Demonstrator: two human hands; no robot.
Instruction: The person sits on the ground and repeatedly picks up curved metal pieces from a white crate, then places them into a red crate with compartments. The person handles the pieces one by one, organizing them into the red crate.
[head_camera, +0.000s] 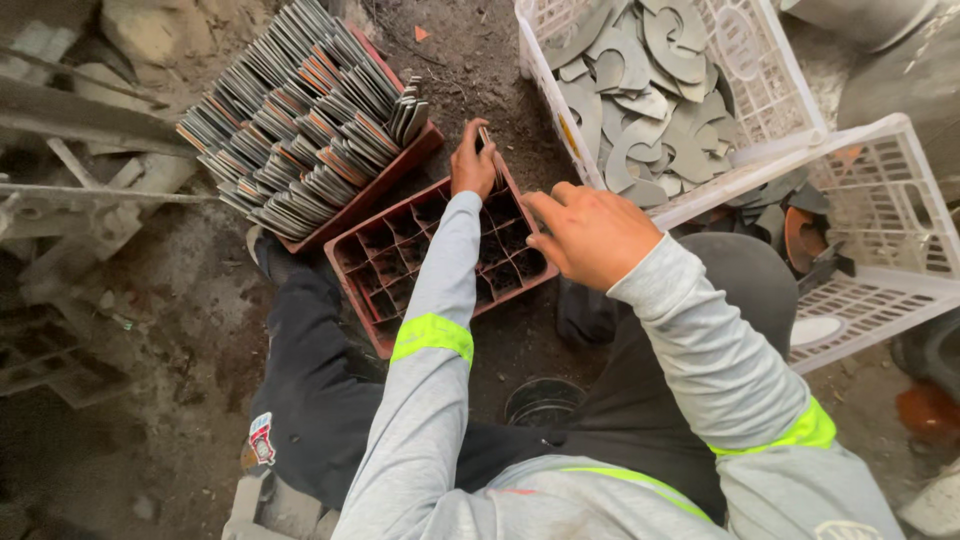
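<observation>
Sorting looks partly done: one red crate of upright grey metal plates (305, 120) is full, the red divided plastic crate (400, 265) nearly empty. Left hand (473, 165) pinches thin plates (486, 137) at its far edge; right hand (595, 235) hovers, loosely curled, empty.

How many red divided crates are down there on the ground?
2. One red crate, packed with metal plates, lies upper left; the other, mostly empty, sits under the left hand. More may be out of view.

dark dirt floor (180, 330) w/ rubble, grey concrete debris (90, 190) at left, flat daylight, no walls visible.
</observation>
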